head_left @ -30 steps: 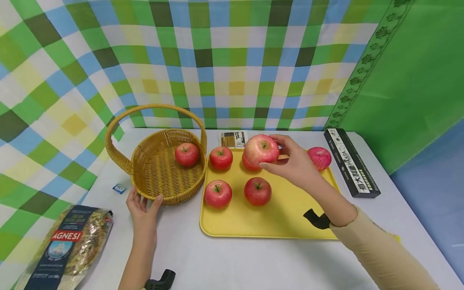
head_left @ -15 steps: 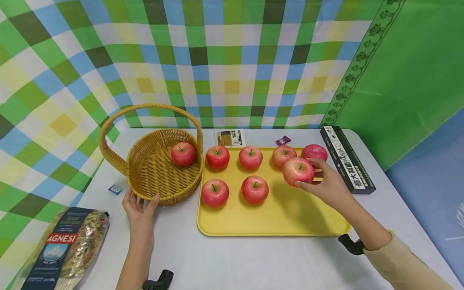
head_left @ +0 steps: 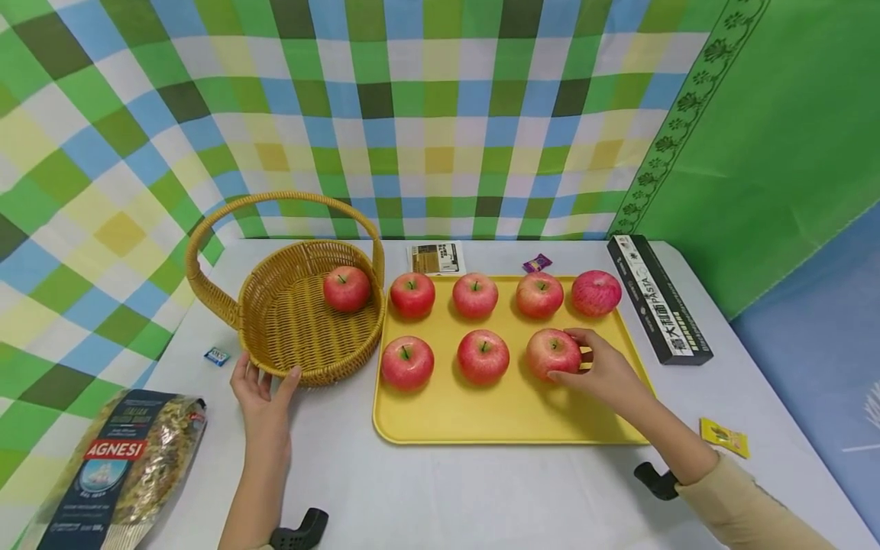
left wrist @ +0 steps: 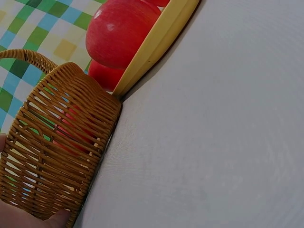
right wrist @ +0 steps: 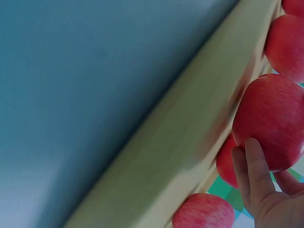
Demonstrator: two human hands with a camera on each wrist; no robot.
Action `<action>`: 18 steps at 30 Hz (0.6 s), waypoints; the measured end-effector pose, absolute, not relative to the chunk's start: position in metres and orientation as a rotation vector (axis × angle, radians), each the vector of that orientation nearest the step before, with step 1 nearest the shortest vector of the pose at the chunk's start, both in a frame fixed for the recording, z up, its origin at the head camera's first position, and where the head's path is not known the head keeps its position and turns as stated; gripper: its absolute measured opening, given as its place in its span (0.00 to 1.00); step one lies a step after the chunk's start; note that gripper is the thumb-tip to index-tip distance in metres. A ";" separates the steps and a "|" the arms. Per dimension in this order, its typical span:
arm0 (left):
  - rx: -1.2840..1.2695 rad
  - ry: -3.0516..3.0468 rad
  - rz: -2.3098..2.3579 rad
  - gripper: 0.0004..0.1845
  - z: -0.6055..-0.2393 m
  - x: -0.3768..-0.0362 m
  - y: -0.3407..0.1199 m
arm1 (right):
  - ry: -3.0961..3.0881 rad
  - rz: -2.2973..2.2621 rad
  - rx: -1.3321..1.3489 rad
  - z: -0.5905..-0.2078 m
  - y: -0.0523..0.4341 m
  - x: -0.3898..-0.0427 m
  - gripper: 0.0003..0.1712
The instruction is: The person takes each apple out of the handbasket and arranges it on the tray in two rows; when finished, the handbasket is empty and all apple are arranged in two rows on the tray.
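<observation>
My right hand [head_left: 596, 372] grips a red apple [head_left: 553, 354] at its right side, low over the yellow tray [head_left: 474, 428]. In the right wrist view, its fingers [right wrist: 259, 166] lie against that apple [right wrist: 270, 118]. Several other apples sit on the tray in two rows; among them are a front-left apple [head_left: 408, 363] and a front-middle apple [head_left: 483, 357]. My left hand [head_left: 264, 401] touches the near wall of the wicker basket [head_left: 312, 374], thumb and fingers spread. One apple [head_left: 347, 289] lies inside the basket at its right. In the left wrist view, the thumb [left wrist: 57, 219] rests on the weave.
A black pasta box [head_left: 660, 298] lies right of the tray. At the left is an AGNESI pasta bag [head_left: 120, 466]. Small packets lie around: blue [head_left: 216, 356], purple [head_left: 537, 263], yellow [head_left: 724, 437]. A printed packet [head_left: 436, 258] sits behind the tray. The basket handle [head_left: 285, 196] arches high.
My right hand has carried the apple from above the back row rightward, then down and slightly left to the front row. My left hand has stayed at the basket.
</observation>
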State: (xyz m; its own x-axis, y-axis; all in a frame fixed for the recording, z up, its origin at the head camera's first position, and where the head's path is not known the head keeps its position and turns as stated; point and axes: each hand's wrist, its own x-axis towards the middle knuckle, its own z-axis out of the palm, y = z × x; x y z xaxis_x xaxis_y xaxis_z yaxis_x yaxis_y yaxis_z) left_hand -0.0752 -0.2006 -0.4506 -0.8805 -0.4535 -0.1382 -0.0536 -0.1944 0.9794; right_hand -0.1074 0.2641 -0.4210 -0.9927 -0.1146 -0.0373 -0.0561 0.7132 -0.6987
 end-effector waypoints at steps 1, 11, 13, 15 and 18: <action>0.597 -1.800 -2.158 0.47 -0.451 -0.075 -0.200 | 2.829 -1.151 -0.135 -0.422 0.264 -0.108 0.42; 0.603 -1.804 -2.158 0.47 -0.452 -0.077 -0.201 | 2.803 -1.143 -0.109 -0.426 0.265 -0.107 0.42; 0.604 -1.805 -2.155 0.47 -0.452 -0.077 -0.202 | 2.795 -1.144 -0.102 -0.426 0.265 -0.107 0.43; 0.605 -1.808 -2.149 0.47 -0.452 -0.077 -0.202 | 2.787 -1.136 -0.100 -0.425 0.264 -0.107 0.44; 0.605 -1.805 -2.148 0.47 -0.452 -0.077 -0.202 | 2.775 -1.110 -0.110 -0.422 0.265 -0.106 0.47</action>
